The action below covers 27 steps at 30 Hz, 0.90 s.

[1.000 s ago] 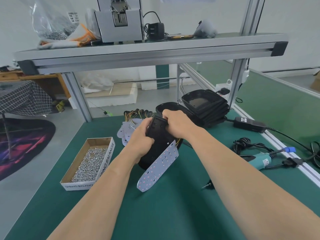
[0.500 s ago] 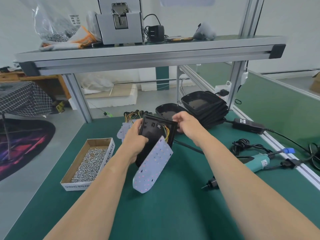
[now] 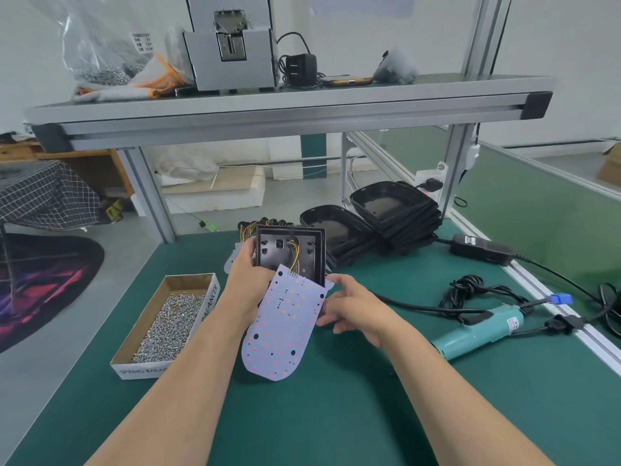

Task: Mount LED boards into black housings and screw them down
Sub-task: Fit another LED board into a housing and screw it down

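Two hands, one assembly, held up over the green bench (image 3: pixel 336 425). The left hand (image 3: pixel 247 280) grips the black housing (image 3: pixel 304 252) by its left side, and the housing stands nearly upright with its open cavity facing us.

The LED board (image 3: pixel 282 331) is not seated yet. It hangs out below the housing's lower edge on its coloured wires (image 3: pixel 293 252), LED face toward us. Its long axis runs down and slightly left, wired end on top, rounded end lowest.

Now the relation that matters. The right hand (image 3: pixel 351 309) sits right at the board's right-hand edge, up in its upper half. So the board lies immediately to the left of those fingers, with the cavity just above them. The fingers are loosely curled, tips at or behind that edge, thumb near the housing's lower right corner. Whether they actually pinch the board, I cannot tell.

The right hand is clearly the nearer one for the board, while the left looks committed to steadying the shell. My read is that the board must swing up about its wired end and lie back into the cavity, wires tucked beneath.

The box of screws (image 3: pixel 168 317) waits on the left and the electric screwdriver (image 3: pixel 480 331) on the right.
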Motion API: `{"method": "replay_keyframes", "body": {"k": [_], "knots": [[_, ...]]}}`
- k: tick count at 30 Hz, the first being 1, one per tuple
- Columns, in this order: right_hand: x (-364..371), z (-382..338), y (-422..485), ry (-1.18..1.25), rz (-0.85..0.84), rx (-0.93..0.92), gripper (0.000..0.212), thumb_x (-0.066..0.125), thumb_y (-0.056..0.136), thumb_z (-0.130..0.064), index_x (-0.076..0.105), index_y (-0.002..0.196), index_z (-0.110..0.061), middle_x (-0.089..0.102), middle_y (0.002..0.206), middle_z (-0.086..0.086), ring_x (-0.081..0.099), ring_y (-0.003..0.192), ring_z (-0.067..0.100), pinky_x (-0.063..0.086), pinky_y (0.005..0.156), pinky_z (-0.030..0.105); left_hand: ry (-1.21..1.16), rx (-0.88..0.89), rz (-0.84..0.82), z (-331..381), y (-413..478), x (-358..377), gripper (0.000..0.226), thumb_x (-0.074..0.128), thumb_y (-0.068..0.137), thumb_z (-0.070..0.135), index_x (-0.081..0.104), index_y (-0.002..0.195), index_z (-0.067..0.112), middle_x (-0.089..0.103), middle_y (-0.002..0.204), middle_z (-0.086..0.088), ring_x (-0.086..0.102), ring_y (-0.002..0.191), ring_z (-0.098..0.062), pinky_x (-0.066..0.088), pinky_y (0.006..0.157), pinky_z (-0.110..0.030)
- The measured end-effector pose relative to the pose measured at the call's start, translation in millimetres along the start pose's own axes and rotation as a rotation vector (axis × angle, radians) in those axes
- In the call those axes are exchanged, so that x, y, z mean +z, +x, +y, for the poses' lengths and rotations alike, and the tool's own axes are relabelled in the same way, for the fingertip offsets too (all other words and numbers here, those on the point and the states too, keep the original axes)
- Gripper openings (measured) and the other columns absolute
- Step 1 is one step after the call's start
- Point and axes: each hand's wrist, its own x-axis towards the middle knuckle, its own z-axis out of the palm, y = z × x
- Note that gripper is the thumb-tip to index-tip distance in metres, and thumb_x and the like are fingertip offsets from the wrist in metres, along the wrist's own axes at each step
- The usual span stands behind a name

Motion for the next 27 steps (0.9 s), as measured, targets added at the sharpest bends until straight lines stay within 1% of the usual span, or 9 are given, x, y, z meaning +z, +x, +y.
{"method": "replay_keyframes", "body": {"k": [6,11,13,14,16,18,21,24,27], "knots": [[24.2,-1.4,-5.5,-0.04,0.234,-0.077,0.068,0.087,0.075,-0.027,0.046,0.129,-0.025,0.062,0.102,0.002,0.062,0.076,0.016,0.049,0.067,0.029,-0.021,0.021,0.04,-2.0,3.0,-2.4,0.058,0.063,0.078,-0.017,0.061,0.105,0.034,0.076,0.083,0.004,0.071,0.067,-0.017,0.057,0.055,-0.036],[22.8,-10.0,-10.2,0.01,0.232,-0.227,0.028,0.076,0.08,0.004,0.056,0.091,-0.011,0.058,0.079,0.007,0.051,0.068,0.021,0.046,0.062,0.031,0.071,0.082,0.162,-1.5,0.5,-5.1,0.005,0.058,0.101,0.024,0.063,0.1,0.024,0.072,0.094,0.0,0.067,0.079,-0.012,0.053,0.066,-0.024],[16.6,-18.3,-13.5,0.036,0.221,-0.279,0.023,0.071,0.083,0.011,0.055,0.088,-0.006,0.057,0.08,0.013,0.052,0.07,0.022,0.051,0.062,0.029,0.171,0.101,0.17,-3.9,2.6,-8.0,0.025,0.047,0.104,0.042,0.062,0.098,0.022,0.069,0.099,0.0,0.063,0.089,-0.013,0.049,0.072,-0.025],[13.9,-23.7,-15.2,0.029,0.207,-0.302,0.02,0.069,0.085,0.012,0.056,0.091,-0.002,0.058,0.082,0.015,0.053,0.071,0.022,0.053,0.063,0.027,0.186,0.08,0.169,-4.5,3.3,-9.5,0.035,0.041,0.104,0.05,0.064,0.104,0.023,0.068,0.108,-0.001,0.061,0.1,-0.015,0.049,0.084,-0.029],[9.0,-33.9,-17.0,0.008,0.179,-0.333,0.016,0.066,0.087,0.011,0.057,0.096,0.001,0.061,0.082,0.013,0.055,0.067,0.018,0.053,0.063,0.022,0.167,-0.01,0.193,-2.7,2.8,-12.1,0.06,0.031,0.1,0.064,0.057,0.136,0.024,0.057,0.141,0.0,0.05,0.132,-0.02,0.037,0.112,-0.039],[6.2,-43.6,-16.5,0.01,0.175,-0.344,0.016,0.065,0.088,0.01,0.059,0.095,-0.003,0.064,0.078,0.01,0.057,0.061,0.012,0.051,0.061,0.019,0.165,-0.07,0.215,-0.5,3.1,-12.2,0.071,0.026,0.099,0.069,0.044,0.15,0.023,0.044,0.154,0.002,0.039,0.143,-0.021,0.027,0.118,-0.039],[10.6,-53.7,-13.7,0.096,0.199,-0.35,0.017,0.065,0.088,0.01,0.058,0.091,-0.006,0.064,0.074,0.009,0.057,0.058,0.012,0.049,0.062,0.022,0.189,-0.075,0.169,1.5,0.6,-9.0,0.059,0.026,0.102,0.063,0.062,0.129,0.024,0.065,0.132,-0.006,0.059,0.121,-0.024,0.049,0.098,-0.04],[20.2,-57.0,-9.5,0.037,0.306,-0.385,0.019,0.066,0.086,0.005,0.059,0.088,-0.013,0.066,0.073,0.003,0.061,0.064,0.013,0.05,0.066,0.027,0.156,-0.116,0.155,0.8,-5.2,-5.1,0.056,0.025,0.101,0.064,0.069,0.091,0.031,0.077,0.088,0.004,0.073,0.084,-0.017,0.05,0.065,-0.029],[26.4,-55.5,-7.9,-0.057,0.382,-0.431,0.016,0.067,0.086,-0.003,0.059,0.089,-0.017,0.07,0.081,0.004,0.063,0.072,0.013,0.05,0.071,0.03,0.057,-0.163,0.146,-0.7,-8.4,-6.1,0.07,0.023,0.095,0.075,0.076,0.093,0.03,0.077,0.081,0.011,0.074,0.073,-0.008,0.051,0.06,-0.026]]}}
